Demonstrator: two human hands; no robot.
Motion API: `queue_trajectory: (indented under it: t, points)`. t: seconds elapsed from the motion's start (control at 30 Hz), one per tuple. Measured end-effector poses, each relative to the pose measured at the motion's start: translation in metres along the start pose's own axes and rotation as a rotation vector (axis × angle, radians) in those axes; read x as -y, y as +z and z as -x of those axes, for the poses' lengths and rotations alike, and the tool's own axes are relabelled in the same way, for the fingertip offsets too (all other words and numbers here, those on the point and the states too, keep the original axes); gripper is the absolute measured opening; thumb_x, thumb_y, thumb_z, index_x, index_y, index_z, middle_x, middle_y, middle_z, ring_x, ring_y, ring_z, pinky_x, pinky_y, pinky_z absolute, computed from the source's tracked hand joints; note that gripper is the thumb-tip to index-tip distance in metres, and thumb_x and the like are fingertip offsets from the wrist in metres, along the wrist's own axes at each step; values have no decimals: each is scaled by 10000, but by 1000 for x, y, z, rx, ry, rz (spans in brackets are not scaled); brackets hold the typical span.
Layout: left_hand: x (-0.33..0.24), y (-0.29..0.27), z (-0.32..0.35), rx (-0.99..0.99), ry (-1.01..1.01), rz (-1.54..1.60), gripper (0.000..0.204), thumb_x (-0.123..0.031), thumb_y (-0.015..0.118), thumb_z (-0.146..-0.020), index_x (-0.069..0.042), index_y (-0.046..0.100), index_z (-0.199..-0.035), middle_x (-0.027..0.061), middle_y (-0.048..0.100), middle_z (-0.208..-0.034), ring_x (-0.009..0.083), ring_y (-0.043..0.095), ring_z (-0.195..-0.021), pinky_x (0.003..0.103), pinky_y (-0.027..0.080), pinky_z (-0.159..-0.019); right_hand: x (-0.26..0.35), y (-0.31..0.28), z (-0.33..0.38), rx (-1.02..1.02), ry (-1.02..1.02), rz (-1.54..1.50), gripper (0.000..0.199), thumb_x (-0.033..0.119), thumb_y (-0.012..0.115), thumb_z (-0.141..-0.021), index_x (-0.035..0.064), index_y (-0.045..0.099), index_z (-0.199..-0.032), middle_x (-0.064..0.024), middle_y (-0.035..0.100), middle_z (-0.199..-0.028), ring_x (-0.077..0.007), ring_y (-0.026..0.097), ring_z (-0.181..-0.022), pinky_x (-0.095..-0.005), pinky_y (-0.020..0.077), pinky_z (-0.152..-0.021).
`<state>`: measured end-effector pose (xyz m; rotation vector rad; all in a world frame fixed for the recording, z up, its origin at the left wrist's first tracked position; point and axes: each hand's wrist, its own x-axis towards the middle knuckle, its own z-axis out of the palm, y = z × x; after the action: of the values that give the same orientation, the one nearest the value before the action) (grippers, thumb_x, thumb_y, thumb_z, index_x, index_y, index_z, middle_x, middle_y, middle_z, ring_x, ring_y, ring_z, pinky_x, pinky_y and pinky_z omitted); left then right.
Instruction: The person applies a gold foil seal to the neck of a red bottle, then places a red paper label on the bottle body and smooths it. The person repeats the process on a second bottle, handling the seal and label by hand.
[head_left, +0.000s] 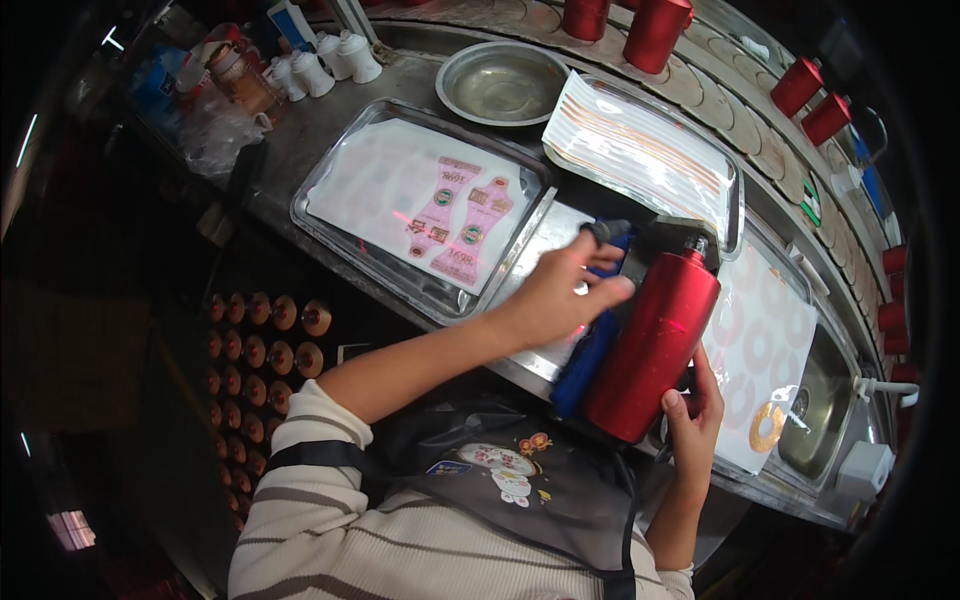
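- Below the counter at far left, a rack of small copper-capped bottles [262, 345] runs in rows; the lower rows fade into darkness, so no count is possible.
- At the counter's back left stand about four small white jars [325, 62] beside crumpled clear plastic [215, 130].
- One metal tray [330, 225] holds a white backing sheet with two pink neck labels [462, 228] on it.
- One empty round steel bowl [500, 82] sits behind that tray.
- The left hand [555, 295] reaches across with fingers loosely curled and pressed on a blue cloth pad [590, 350], fingertips against the bottle's side; nothing is clamped.
- One red bottle [655, 340] lies tilted on the pad at centre, its base toward the person.
- The right hand [695, 415] cups the bottle's base, thumb and fingers wrapped round it.
- A second tray [735, 195] holds striped label sheets.
- Another sheet [760, 350] carries ring stickers, one gold.
- Red bottles [655, 30] line the far edge, several cut off.
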<state>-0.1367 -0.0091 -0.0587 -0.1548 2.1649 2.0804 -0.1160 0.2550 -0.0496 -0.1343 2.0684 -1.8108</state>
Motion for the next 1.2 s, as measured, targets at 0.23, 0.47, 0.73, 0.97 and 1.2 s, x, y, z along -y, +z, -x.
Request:
queue_trajectory:
  t: [0.23,0.47,0.73,0.97,1.2]
  points:
    - [61,-165,-7,-233,169,-1136,287,-135,572,-938,46,530,-1158,246,633,-1083,437,571,-1057,519,450,-896,5,4,-1,-27,43,-19,813,246,765,-847,-42,382,-1503,-56,610,-1205,-4,458,-602,-161,321,-509]
    - [71,-224,39,-509,-27,-1377,477,-297,622,-922,71,541,-1216,259,651,-1158,415,595,-1115,486,407,-1028,7,4,1,-35,77,-22,832,250,771,-837,-42,373,-1507,-66,601,-1179,-12,470,-620,-171,315,-505]
    - [32,-220,34,-264,76,-1224,540,-313,807,-752,-42,594,-1168,180,625,-1129,373,566,-1133,432,463,-921,15,2,-4,14,107,-65,866,266,780,-842,-56,341,-1515,-114,596,-1206,-39,521,-657,-179,362,-524]
    - [60,-258,-52,-504,-43,-1262,429,-298,738,-815,-22,557,-1090,211,602,-1126,387,556,-1131,468,455,-939,12,3,-1,-13,118,-82,901,296,803,-836,-57,332,-1519,-125,589,-1239,-46,553,-720,-164,398,-579]
    - [53,-295,-61,-431,-87,-1176,512,-356,804,-707,-28,550,-1007,176,640,-1050,361,596,-1063,457,448,-934,8,6,-2,-5,89,-126,911,285,809,-830,-47,324,-1525,-112,598,-1225,-29,527,-683,-165,366,-547]
